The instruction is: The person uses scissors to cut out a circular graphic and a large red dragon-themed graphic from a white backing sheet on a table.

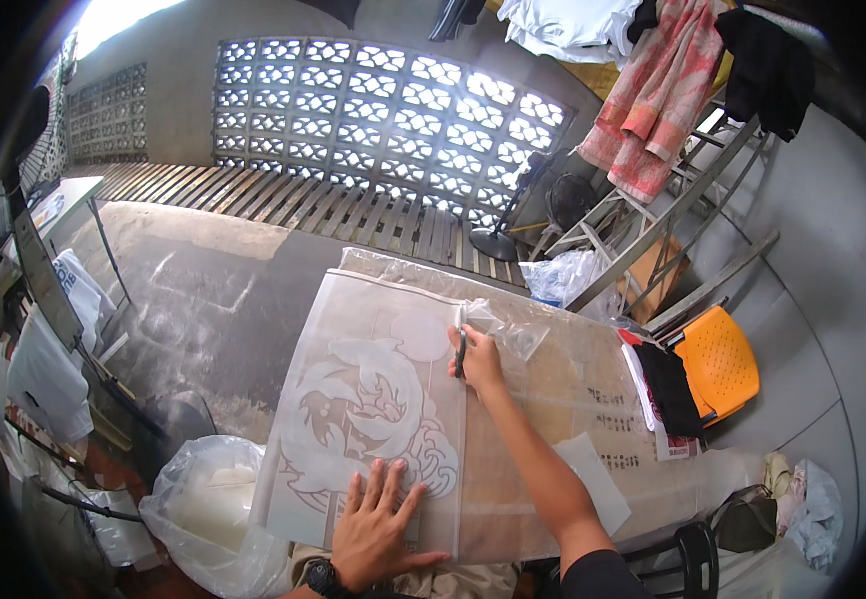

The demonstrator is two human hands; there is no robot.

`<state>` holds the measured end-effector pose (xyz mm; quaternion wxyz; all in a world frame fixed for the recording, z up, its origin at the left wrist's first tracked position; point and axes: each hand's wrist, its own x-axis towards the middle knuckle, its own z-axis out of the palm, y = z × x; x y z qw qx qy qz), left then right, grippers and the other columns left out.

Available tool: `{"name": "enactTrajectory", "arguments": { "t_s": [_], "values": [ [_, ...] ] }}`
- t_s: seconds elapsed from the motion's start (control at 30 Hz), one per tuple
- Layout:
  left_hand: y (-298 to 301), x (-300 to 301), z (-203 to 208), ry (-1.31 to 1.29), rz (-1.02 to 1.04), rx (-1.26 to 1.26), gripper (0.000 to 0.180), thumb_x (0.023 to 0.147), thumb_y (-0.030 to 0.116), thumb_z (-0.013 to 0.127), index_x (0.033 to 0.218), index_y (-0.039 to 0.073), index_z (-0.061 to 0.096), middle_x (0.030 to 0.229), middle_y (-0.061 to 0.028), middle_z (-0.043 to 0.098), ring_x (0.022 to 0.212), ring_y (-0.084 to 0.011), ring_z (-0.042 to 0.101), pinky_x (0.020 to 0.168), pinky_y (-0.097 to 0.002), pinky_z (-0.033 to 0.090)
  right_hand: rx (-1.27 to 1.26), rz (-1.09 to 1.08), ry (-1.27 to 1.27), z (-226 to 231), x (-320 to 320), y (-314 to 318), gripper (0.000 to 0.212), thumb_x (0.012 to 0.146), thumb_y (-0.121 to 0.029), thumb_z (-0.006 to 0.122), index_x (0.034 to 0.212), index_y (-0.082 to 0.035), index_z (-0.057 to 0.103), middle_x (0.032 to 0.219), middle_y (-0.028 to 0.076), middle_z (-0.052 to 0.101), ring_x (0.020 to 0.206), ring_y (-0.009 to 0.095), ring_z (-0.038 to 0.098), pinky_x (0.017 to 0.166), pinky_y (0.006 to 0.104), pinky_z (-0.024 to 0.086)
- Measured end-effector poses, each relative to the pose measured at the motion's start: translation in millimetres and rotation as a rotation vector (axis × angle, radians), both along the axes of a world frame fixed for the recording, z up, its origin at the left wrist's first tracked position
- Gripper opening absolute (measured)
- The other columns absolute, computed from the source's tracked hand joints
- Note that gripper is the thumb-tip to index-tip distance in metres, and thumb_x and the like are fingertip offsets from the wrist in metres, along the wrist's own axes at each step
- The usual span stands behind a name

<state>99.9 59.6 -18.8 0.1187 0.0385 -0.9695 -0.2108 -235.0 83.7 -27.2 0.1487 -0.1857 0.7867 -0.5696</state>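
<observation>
Black writing [615, 423] sits right of the picture sheet [368, 399]; left hand [377, 519] touches that sheet, fingers apart; right hand [479, 361], fingers closed on scissors [460, 351] (probably).

Handwriting [613, 423] on brown tabletop [543, 399]; lettering [65, 272] on white cloth [93, 284].

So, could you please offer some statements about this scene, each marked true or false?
1. The right hand holds a slim black-handled tool. True.
2. The left hand hovers clear of the pale swirl-patterned sheet. False: that hand rests on the sheet, fingers spread.
3. A perforated orange plastic chair stands left of the brown table. False: the chair stands to its right.
4. A red-and-white patterned towel hangs at the upper right. True.
</observation>
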Motion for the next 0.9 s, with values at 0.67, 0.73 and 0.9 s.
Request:
{"name": "enactTrajectory", "arguments": {
  "t_s": [0.67,0.73,0.9],
  "values": [
    [-18,9,-8,0.005,0.005,0.033,0.088,0.076,0.070,0.068,0.142,0.013,0.053,0.156,-0.0247,0.032,0.149,-0.0441,0.020,0.118,-0.0595,0.015,0.375,0.723,0.793,36,98,158,0.050,0.079,-0.010,0.073,0.128,-0.017,0.062,0.120,0.006,0.069,0.107,0.023,0.066,0.102,0.0378,0.042],
    [-27,17,-4,-0.069,-0.011,0.051,0.087,0.076,0.069,0.070,0.142,0.015,0.053,0.156,-0.0234,0.033,0.149,-0.0435,0.020,0.118,-0.0598,0.016,0.409,0.638,0.770,38,86,186,0.050,0.078,-0.009,0.073,0.127,-0.017,0.063,0.117,0.006,0.070,0.106,0.023,0.066,0.103,0.0384,0.042],
    [-52,35,19,-0.143,-0.046,0.060,0.065,0.080,0.059,0.072,0.127,0.015,0.066,0.149,-0.0175,0.045,0.145,-0.0399,0.031,0.117,-0.0584,0.021,0.617,0.315,0.731,43,40,261,0.048,0.076,-0.009,0.073,0.123,-0.018,0.065,0.107,0.009,0.072,0.100,0.030,0.065,0.100,0.0398,0.044]
  ]
}}
